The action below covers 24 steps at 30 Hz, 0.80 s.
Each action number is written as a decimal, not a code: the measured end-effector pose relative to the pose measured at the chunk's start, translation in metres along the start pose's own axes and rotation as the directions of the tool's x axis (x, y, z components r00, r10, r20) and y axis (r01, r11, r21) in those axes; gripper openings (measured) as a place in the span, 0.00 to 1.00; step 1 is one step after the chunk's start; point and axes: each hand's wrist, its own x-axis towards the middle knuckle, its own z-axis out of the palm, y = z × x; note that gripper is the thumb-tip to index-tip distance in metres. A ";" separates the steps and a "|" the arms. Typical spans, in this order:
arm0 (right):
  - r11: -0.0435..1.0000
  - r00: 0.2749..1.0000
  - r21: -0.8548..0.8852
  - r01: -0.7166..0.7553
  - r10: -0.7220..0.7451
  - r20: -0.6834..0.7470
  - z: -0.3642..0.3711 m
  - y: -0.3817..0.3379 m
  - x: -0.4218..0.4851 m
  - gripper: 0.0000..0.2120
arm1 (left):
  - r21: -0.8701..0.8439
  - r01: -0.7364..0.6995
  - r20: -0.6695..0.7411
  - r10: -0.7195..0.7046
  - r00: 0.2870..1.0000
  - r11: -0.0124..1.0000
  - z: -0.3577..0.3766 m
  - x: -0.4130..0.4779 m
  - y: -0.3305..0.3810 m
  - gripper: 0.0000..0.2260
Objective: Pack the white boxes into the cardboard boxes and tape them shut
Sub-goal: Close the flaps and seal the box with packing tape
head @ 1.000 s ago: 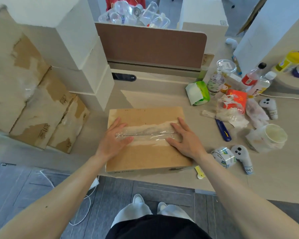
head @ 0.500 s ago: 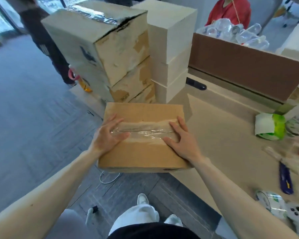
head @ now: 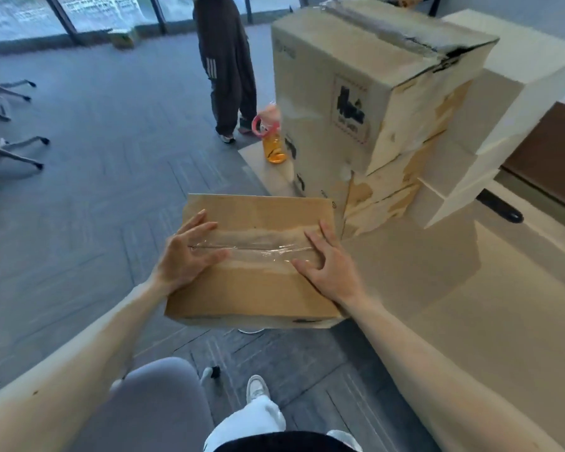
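The taped cardboard box (head: 255,288) has slid left, past the table (head: 470,305) corner, now mostly over the floor. Left hand (head: 186,252) and right hand (head: 327,265) press flat, fingers spread, on its clear tape (head: 258,247).

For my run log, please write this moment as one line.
left hand: pressing tape | right hand: pressing tape | cardboard box: closed, taped, mostly past table edge
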 end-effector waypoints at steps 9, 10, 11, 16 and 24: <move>0.998 0.998 -0.012 0.057 -0.056 0.031 0.066 -0.081 0.123 0.33 | 0.017 0.022 -0.073 -0.021 0.997 1.000 -0.092 0.071 -0.086 0.32; 0.998 0.998 -0.019 0.063 -0.062 0.027 0.070 -0.087 0.136 0.33 | 0.025 0.027 -0.080 -0.025 0.997 0.999 -0.098 0.080 -0.092 0.32; 0.997 0.997 -0.023 0.068 -0.067 0.025 0.073 -0.092 0.150 0.33 | 0.031 0.029 -0.084 -0.027 0.996 0.999 -0.103 0.091 -0.098 0.32; 0.995 0.995 -0.033 0.099 -0.098 0.035 0.086 -0.105 0.221 0.32 | 0.047 0.064 -0.106 -0.059 0.993 0.997 -0.119 0.147 -0.126 0.33; 0.985 0.982 -0.002 0.170 -0.169 0.086 0.107 -0.121 0.347 0.33 | 0.100 0.120 -0.187 -0.100 0.977 0.988 -0.150 0.233 -0.161 0.34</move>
